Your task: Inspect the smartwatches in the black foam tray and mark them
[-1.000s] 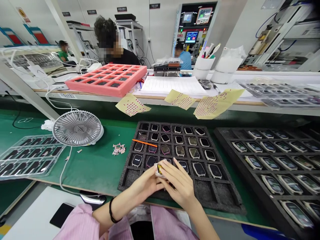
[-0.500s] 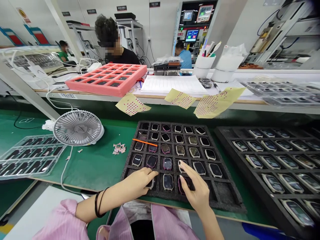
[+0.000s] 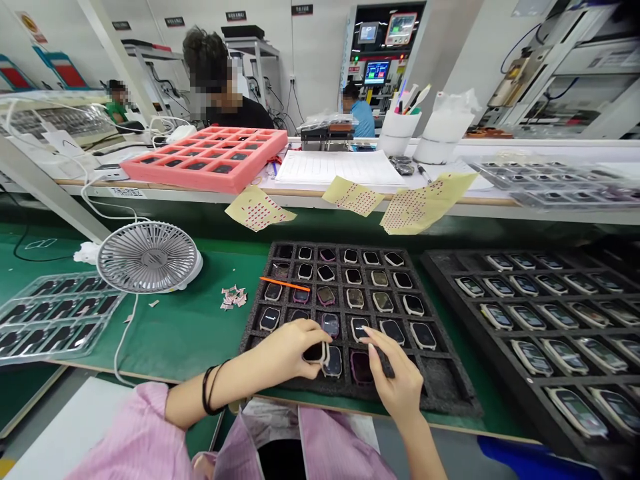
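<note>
My left hand (image 3: 295,347) pinches a smartwatch body (image 3: 315,353) by its edges, tilted above the front of the black foam tray (image 3: 447,383). Part of that watch is hidden behind my fingers. My right hand (image 3: 395,373) hovers over the tray with thumb and forefinger apart, nothing between them. Its fingertips are close to a silver-framed watch (image 3: 359,329), and a purple-framed watch (image 3: 361,368) lies just left of the thumb. Watch bodies without straps fill most of the tray's compartments. An orange stick (image 3: 285,284) lies across the tray's left side.
A second dark tray of watches (image 3: 500,363) stands at the right. To the left are a small fan (image 3: 150,257), paper scraps (image 3: 233,297) and a clear plastic tray (image 3: 60,313). A pink foam tray (image 3: 240,180) rests on the shelf; a person sits behind it.
My left hand has lifted a watch from the front row and moved right with it. My right hand has shifted slightly, staying open. The whole view has moved a little.
</note>
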The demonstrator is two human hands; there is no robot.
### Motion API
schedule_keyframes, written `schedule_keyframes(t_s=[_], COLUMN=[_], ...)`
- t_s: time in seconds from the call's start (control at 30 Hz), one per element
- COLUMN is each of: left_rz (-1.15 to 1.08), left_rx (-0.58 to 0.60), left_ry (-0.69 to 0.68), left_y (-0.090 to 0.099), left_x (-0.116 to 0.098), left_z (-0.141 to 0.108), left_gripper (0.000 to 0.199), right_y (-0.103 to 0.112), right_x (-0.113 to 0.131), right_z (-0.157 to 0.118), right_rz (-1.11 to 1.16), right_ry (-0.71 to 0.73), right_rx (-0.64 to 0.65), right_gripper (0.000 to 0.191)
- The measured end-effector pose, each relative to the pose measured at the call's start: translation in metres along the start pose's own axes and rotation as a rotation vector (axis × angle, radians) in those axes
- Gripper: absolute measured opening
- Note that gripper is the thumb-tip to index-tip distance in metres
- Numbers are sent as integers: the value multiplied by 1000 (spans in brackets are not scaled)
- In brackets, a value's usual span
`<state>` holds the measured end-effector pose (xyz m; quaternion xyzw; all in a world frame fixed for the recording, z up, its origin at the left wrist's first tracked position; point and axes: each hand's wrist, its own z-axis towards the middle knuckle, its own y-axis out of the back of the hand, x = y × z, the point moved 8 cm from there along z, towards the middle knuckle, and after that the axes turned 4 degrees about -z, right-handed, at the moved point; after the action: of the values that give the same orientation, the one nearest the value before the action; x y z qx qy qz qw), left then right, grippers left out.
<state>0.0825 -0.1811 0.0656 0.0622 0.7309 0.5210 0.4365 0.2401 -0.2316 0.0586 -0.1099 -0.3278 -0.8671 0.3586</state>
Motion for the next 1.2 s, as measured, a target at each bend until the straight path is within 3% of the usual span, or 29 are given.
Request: schedule_keyframes(t_s=[0.2,0.33,0.5,0.6,0.7,0.8,0.87,1.07,1.2], left_rz=[299,374,412,407,329,285,298,438,499], left_rx=[217,297,302,306,276,182,171,344,356], left_ry=[-15,-69,-68,-42,-6,-72,-126,-129,-148], left_y=[-46,-55,-62,-60,-45,-29,-30,-77,-96], left_x=[-14,-23,-23,-22,-27,-48,-63,-81,-85], left_z=[24,25,27,30,33,41,48,73,82], left_gripper=[31,32,38,40,42,37,34,33,37], right_y=[6,11,10,13,20,34,42,46,46], right_x=[-3,-8,-6,-6,-11,-21,-26,-30,-33], right_z=[-3,-3,-2,-2,-3,-4,-5,-9,-10], right_rz=[-21,-15,7,4,-11,-44,-72,-90,-73], right_ry=[-12,-43,-37,-40,-71,-144,-186,-202,-226], right_rx=[-17,-52,-51,-57,-52,-94,-134,-133,-110], right_gripper=[33,33,36,35,33,29,27,26,25])
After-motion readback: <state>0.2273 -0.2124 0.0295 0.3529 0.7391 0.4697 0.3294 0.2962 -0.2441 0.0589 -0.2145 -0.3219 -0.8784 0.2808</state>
